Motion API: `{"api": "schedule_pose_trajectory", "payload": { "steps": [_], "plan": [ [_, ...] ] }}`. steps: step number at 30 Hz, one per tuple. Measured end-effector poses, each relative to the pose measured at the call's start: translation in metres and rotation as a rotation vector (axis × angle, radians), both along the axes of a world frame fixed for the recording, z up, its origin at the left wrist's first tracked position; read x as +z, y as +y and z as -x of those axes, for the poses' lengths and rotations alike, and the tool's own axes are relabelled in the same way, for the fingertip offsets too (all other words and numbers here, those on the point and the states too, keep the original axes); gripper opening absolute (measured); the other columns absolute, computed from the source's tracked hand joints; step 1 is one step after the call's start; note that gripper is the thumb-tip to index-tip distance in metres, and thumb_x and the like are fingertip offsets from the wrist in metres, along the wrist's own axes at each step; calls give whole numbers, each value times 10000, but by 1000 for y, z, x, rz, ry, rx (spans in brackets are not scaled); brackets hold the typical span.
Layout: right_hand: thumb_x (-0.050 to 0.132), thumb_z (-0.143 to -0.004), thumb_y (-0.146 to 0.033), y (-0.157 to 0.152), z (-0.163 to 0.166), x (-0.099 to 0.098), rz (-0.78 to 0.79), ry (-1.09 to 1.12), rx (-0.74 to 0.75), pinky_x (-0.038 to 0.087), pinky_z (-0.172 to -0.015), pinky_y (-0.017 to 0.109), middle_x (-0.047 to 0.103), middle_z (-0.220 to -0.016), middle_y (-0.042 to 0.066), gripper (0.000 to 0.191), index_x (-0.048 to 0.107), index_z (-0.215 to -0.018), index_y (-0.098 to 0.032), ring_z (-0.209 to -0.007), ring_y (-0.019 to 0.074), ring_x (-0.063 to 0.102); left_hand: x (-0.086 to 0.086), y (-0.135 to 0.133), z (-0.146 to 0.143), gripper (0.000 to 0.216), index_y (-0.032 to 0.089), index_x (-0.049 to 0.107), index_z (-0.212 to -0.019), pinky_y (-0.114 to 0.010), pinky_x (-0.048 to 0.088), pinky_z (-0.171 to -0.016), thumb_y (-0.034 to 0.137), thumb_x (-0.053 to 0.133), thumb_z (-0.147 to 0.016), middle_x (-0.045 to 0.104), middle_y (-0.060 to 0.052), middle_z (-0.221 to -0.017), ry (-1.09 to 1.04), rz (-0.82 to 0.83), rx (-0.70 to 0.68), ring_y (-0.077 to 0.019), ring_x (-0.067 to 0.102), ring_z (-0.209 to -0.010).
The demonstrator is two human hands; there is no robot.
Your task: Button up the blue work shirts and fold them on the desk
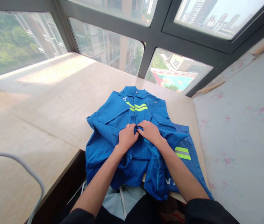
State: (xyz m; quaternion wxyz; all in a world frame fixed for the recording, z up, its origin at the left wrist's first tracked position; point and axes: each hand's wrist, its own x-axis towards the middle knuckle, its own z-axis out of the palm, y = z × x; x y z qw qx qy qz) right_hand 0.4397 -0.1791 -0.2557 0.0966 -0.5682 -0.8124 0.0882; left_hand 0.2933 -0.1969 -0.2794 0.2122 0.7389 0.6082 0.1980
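A blue work jacket (113, 109) with yellow-green and grey reflective stripes lies front up on the stone ledge, its collar pointing to the window. Its lower part hangs over the front edge toward my lap. At the middle of the front opening, my left hand (128, 135) pinches the jacket's placket. My right hand (149, 132) grips the same spot from the other side, the fingertips of both hands nearly meeting. What lies between the fingers is hidden. A button shows on the front flap below my left hand. Under the jacket's right side lies another blue garment (184, 140) with a similar stripe.
The pale stone ledge (40, 102) runs along the grey-framed windows (155, 34). A white cable (32, 174) curves over the ledge at lower left. On the right stands a flower-patterned wall (239, 118). A drop opens below the ledge's front edge.
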Motion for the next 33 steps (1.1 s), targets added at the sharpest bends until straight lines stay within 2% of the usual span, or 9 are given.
{"api": "schedule_pose_trajectory", "payload": {
  "steps": [3, 8, 11, 15, 19, 24, 29, 33],
  "plan": [
    [603, -854, -198, 9, -10, -4, 24, 56, -13, 522, -819, 295, 736, -977, 63, 181, 756, -946, -229, -933, 213, 674, -2, 1, 0, 286, 244, 595, -1158, -308, 461, -671, 319, 571, -883, 663, -75, -1045, 31, -3, -2, -243, 669, -887],
    [583, -826, -149, 17, -24, -10, 112, 354, 42, 513, -826, 283, 755, -933, 44, 208, 763, -919, -195, -878, 182, 687, -5, 1, -5, 423, 240, 565, -1270, -322, 442, -612, 437, 559, -896, 650, -117, -1098, 138, -51, 5, -269, 674, -826],
    [574, -816, -147, 21, -29, -14, 157, 481, 50, 510, -806, 281, 756, -911, 50, 208, 762, -899, -174, -851, 175, 687, -6, 2, -6, 440, 259, 576, -1290, -308, 411, -578, 470, 546, -904, 658, -116, -1098, 181, -65, 19, -253, 676, -779],
    [584, -778, -154, 23, -30, -18, 207, 567, -9, 504, -733, 269, 739, -838, 35, 179, 754, -833, -175, -769, 164, 668, -9, 3, -5, 354, 273, 638, -1227, -286, 360, -543, 412, 433, -974, 682, -82, -1035, 199, -88, -28, -204, 666, -746],
    [608, -769, -196, 24, -33, -22, 303, 658, -43, 506, -697, 265, 729, -815, 28, 136, 739, -800, -177, -731, 160, 653, -11, 4, -2, 357, 258, 687, -1105, -279, 333, -528, 327, 350, -1009, 695, -50, -975, 205, -101, -86, -169, 642, -706],
    [640, -788, -265, 24, -36, -25, 325, 734, -30, 517, -725, 286, 734, -866, 39, 140, 739, -844, -183, -759, 170, 659, -16, 8, 0, 331, 248, 693, -1045, -262, 384, -587, 288, 368, -1004, 692, -40, -979, 96, -129, -98, -155, 635, -737],
    [649, -782, -265, 22, -30, -29, 211, 754, -101, 521, -738, 300, 731, -854, 50, 131, 746, -838, -198, -770, 178, 665, -21, 9, 3, 308, 244, 692, -1031, -250, 433, -659, 272, 388, -996, 679, -40, -960, -79, -155, -104, -154, 637, -787],
    [652, -767, -290, 20, -25, -32, 162, 801, -148, 505, -692, 294, 711, -808, 43, 132, 734, -815, -198, -724, 177, 651, -22, 9, 5, 272, 215, 677, -1058, -257, 452, -725, 273, 421, -986, 667, -46, -939, -303, -181, -63, -164, 631, -845]
  ]
}}
